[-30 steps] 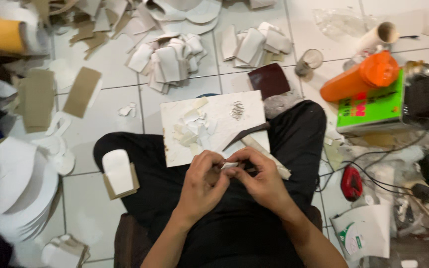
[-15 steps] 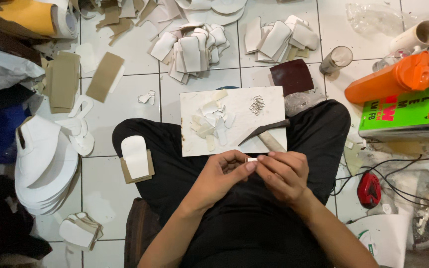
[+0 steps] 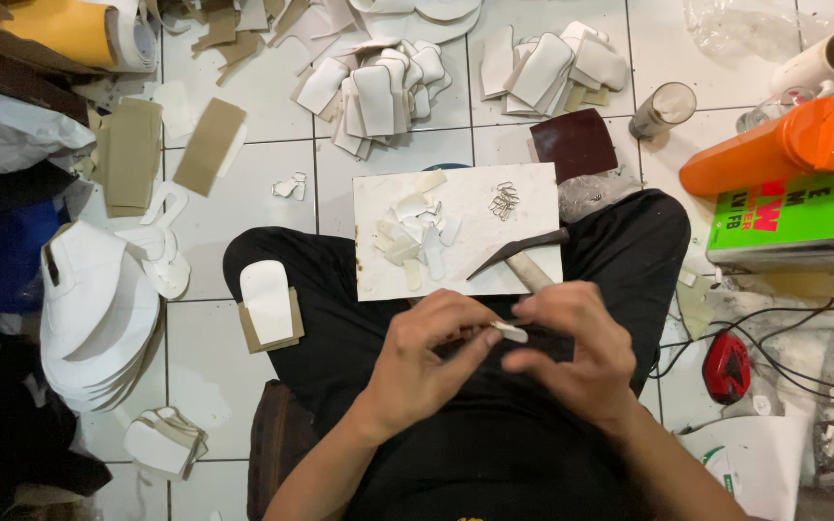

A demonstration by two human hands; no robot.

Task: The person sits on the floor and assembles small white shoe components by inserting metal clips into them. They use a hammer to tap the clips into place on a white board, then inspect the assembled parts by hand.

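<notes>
Pinching a small white piece (image 3: 511,333) between them, the left hand (image 3: 427,362) and the right hand (image 3: 571,352) meet over the lap of a person sitting cross-legged in black trousers (image 3: 340,289). The piece is tiny, pale and slightly elongated, a flat sliver with a rounded end, and only its tip shows between the fingertips; its material cannot be told. The left thumb and forefinger are pressed together on one end of it, the other fingers curled loosely under; the right fingers are bent inward and closed on the other end, so that both hands clamp the same piece just above the dark lap. Just beyond the hands a white board (image 3: 465,193) rests across the knees, bearing a heap of similar white scraps (image 3: 417,232), a cluster of small metal clips (image 3: 504,200) and a hammer (image 3: 518,259) whose handle points toward the right hand. On the tiled floor (image 3: 243,183) lie stacks of white cut-outs (image 3: 378,82), brown cardboard pieces (image 3: 207,145), a dark red patch (image 3: 576,143), an orange bottle (image 3: 774,154) lying on a green box (image 3: 793,217), and a white oval piece on cardboard (image 3: 267,304) beside the left knee.
</notes>
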